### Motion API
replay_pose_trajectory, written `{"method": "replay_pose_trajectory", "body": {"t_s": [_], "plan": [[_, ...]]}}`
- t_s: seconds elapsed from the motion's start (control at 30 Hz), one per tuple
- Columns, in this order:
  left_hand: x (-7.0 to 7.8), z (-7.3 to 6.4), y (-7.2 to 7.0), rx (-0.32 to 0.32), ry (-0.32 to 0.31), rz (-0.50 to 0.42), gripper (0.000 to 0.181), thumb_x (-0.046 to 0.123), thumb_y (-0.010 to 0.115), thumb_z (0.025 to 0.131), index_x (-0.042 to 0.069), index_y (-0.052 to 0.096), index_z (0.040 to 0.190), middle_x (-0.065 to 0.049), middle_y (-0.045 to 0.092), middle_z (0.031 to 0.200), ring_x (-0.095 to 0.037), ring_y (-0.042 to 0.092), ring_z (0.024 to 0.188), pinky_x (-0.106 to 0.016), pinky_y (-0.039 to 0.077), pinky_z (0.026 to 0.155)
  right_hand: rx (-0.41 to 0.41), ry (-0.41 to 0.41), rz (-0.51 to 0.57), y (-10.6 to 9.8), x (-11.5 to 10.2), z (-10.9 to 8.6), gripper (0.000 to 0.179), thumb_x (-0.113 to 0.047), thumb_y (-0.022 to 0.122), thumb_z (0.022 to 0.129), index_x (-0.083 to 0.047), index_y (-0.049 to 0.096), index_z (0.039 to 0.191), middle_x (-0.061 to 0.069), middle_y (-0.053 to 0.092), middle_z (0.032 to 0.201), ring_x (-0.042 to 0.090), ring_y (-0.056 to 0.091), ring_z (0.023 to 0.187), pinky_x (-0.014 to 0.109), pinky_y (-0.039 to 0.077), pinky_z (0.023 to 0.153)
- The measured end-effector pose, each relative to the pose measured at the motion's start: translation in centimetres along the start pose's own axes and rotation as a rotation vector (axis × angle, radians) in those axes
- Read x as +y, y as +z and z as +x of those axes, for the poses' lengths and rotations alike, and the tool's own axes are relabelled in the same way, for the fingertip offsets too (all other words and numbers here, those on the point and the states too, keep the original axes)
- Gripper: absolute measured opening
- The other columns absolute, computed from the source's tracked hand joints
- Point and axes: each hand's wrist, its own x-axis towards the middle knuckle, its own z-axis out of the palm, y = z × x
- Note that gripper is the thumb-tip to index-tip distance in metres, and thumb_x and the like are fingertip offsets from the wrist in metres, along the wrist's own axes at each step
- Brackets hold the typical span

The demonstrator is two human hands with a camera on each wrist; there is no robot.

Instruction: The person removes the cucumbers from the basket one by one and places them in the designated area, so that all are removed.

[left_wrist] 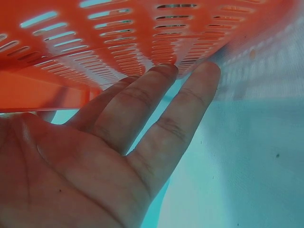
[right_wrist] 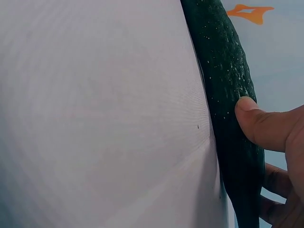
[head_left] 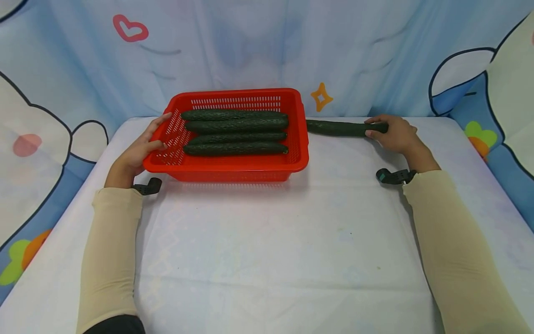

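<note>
A red plastic basket (head_left: 233, 176) with slotted walls stands on the table, with several dark green cucumbers (head_left: 238, 125) lying side by side in it. At its left end, my left hand (head_left: 139, 148) holds the rim, thumb over the edge. The left wrist view shows the other fingers (left_wrist: 137, 104) stretched under the rim along the slotted wall. Right of the basket, a single cucumber (head_left: 338, 128) lies lengthwise, its left tip close to the basket's right wall. My right hand (head_left: 394, 134) grips its right end, the thumb (right_wrist: 256, 123) on the near side and fingers behind.
A white cloth covers the table (head_left: 258, 241). Behind it hangs a blue printed curtain (head_left: 250, 51), close to the far table edge. Black wrist cameras (head_left: 148, 186) are strapped at both wrists, below the hands.
</note>
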Motion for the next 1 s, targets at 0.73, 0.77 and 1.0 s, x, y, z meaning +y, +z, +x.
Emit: {"method": "replay_pose_trajectory", "body": {"t_s": [0.73, 0.77, 1.0], "plan": [[-0.2, -0.1, -0.2, -0.012, 0.016, 0.001, 0.078, -0.002, 0.042, 0.095, 0.043, 0.017, 0.154, -0.011, 0.021, 0.153, -0.020, 0.056, 0.111, -0.026, 0.060, 0.078, 0.147, -0.156, -0.018, -1.4, -5.3, -1.9, 0.052, -0.041, 0.050, 0.100, -0.006, 0.055, 0.138, 0.027, 0.048, 0.144, 0.050, 0.038, 0.136, 0.069, 0.020, 0.102], [-0.2, -0.1, -0.2, -0.017, 0.019, 0.001, 0.078, -0.002, 0.042, 0.096, 0.043, 0.017, 0.154, -0.011, 0.021, 0.153, -0.020, 0.056, 0.110, -0.026, 0.060, 0.078, 0.168, -0.185, -0.016, -1.4, -5.9, -2.2, 0.049, -0.039, 0.052, 0.100, -0.006, 0.057, 0.136, 0.027, 0.050, 0.142, 0.050, 0.039, 0.135, 0.068, 0.022, 0.100], [-0.1, 0.2, -0.3, -0.025, 0.025, -0.007, 0.077, -0.002, 0.041, 0.096, 0.042, 0.018, 0.154, -0.010, 0.022, 0.152, -0.018, 0.056, 0.109, -0.025, 0.060, 0.078, 0.244, -0.391, 0.001, -1.2, -10.4, -4.5, 0.037, -0.026, 0.061, 0.096, -0.006, 0.064, 0.128, 0.026, 0.058, 0.132, 0.046, 0.047, 0.127, 0.066, 0.022, 0.098]]}}
